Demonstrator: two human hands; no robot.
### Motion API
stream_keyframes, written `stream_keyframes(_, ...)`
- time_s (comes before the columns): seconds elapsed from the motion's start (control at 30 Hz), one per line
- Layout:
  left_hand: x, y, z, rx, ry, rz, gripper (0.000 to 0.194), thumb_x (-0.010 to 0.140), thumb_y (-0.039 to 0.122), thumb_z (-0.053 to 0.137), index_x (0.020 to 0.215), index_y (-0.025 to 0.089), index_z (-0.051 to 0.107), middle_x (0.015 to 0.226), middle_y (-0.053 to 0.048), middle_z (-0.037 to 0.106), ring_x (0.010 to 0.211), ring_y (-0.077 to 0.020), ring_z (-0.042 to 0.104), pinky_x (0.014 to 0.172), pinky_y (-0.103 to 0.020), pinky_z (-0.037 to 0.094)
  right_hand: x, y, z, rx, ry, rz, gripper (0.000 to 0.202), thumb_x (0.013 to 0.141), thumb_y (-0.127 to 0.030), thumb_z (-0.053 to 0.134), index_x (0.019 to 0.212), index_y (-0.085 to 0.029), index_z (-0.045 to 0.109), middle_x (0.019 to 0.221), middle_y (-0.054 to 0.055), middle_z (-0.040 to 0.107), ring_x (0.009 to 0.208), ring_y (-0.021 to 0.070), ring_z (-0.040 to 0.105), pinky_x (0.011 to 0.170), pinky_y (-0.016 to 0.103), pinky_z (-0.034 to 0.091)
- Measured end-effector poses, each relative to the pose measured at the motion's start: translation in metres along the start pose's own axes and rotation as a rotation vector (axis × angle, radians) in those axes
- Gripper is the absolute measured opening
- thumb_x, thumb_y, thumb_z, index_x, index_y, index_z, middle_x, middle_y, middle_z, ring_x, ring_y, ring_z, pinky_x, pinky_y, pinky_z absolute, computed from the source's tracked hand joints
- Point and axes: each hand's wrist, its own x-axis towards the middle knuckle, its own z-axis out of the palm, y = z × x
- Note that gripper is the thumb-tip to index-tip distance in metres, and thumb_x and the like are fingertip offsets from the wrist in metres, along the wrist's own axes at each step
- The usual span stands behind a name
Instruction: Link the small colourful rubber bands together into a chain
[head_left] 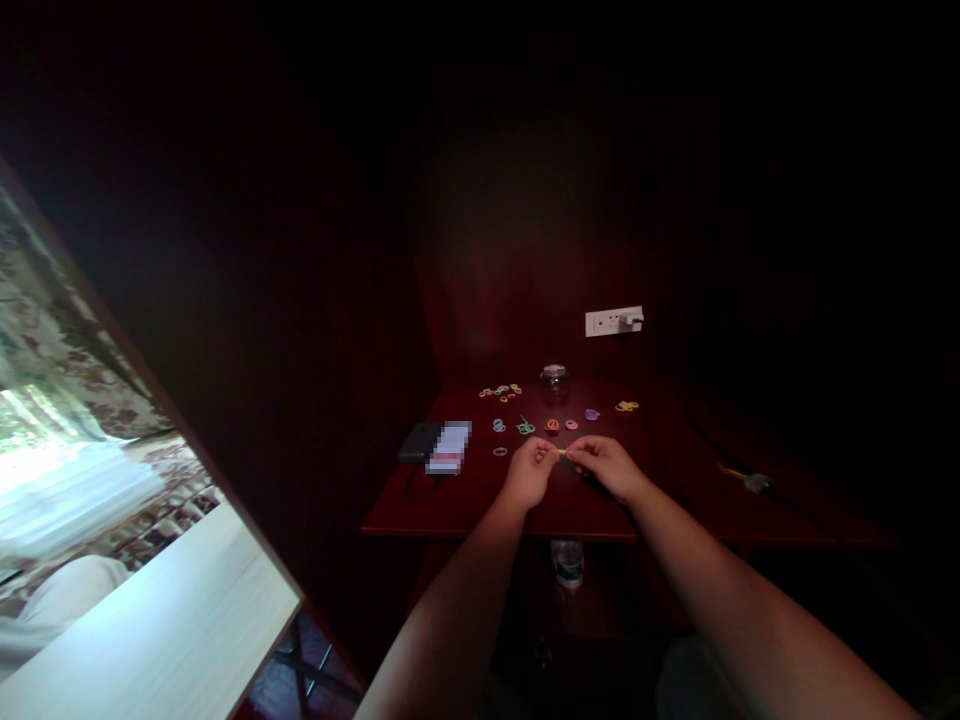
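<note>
Between the fingertips of my left hand [531,472] and my right hand [607,466] a small pale yellow hair tie [562,452] is pinched, just above the dark red table. Both hands are closed on it, one at each end. Beyond them, small hair ties lie in a row of colour groups: blue [499,426], green [526,428], orange-red [552,427], pink [571,425], purple [592,414] and yellow [627,407]. Left of my left hand lies a lone pale hair tie [500,452]. Farther back is a loose mixed-colour group [501,391].
A clear lidded jar [554,386] stands at the back. Left lie a black object [418,443] and a blurred-out white item [450,447]. A cable connector [757,483] lies right, a wall socket [613,321] behind. Below the tabletop stands a bottle [568,566].
</note>
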Motion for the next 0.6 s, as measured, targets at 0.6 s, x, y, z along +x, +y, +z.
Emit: stream_keyframes(0.6,0.0026,-0.0012,-0.0006,-0.112,-0.042,-0.063,0.015,0.074,0.029,0.054,0.075,0.014,0.053,0.064,0.001,0.053,0.051,-0.0064,0.044,0.048,-0.018,0.035,0.0040,0.0071,-0.0013,0.056,0.049,-0.017,0.024,0.068,-0.038,0.059,0.069,-0.015,0.056,0.051,-0.003,0.052,0.045,0.0079,0.044,0.045,0.020,0.032)
